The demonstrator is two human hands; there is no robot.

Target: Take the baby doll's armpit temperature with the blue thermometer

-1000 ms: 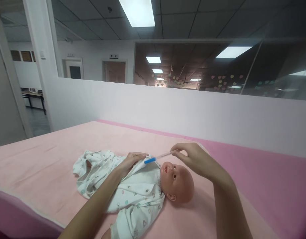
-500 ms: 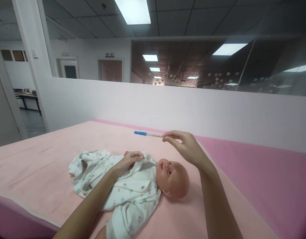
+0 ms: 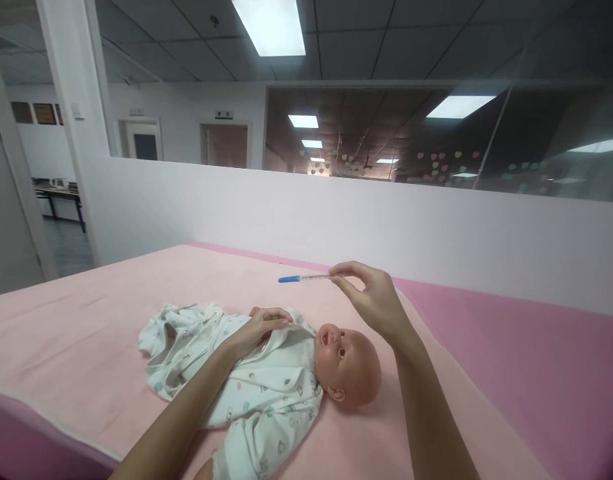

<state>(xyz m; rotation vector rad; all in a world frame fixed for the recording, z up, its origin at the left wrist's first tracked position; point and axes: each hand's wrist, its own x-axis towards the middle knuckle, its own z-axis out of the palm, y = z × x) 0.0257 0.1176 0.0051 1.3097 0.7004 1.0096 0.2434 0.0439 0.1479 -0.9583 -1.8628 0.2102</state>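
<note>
A baby doll [image 3: 349,367] lies on its back on the pink padded surface, its head toward the right, dressed in a white printed baby outfit [image 3: 266,380]. My left hand [image 3: 261,330] lies over the doll's chest, with its fingers closed on the front edge of the outfit; part of the grip is hidden under the cloth. Above the doll's head, my right hand [image 3: 369,293] pinches one end of a slim, clear thermometer [image 3: 314,277] with a blue end. The thermometer is held in the air, nearly level, its blue end pointing left and slightly down.
Pink sheeting [image 3: 111,293] covers the broad padded surface, with a darker pink border [image 3: 526,353] at the right. A low white wall [image 3: 311,207] runs along the far side, with glass panels above it. A desk [image 3: 61,193] stands beyond the opening at left.
The thermometer's blue end has dipped and come a little right, while my right hand keeps its pinch. My left hand stays on the outfit. The view has shifted slightly.
</note>
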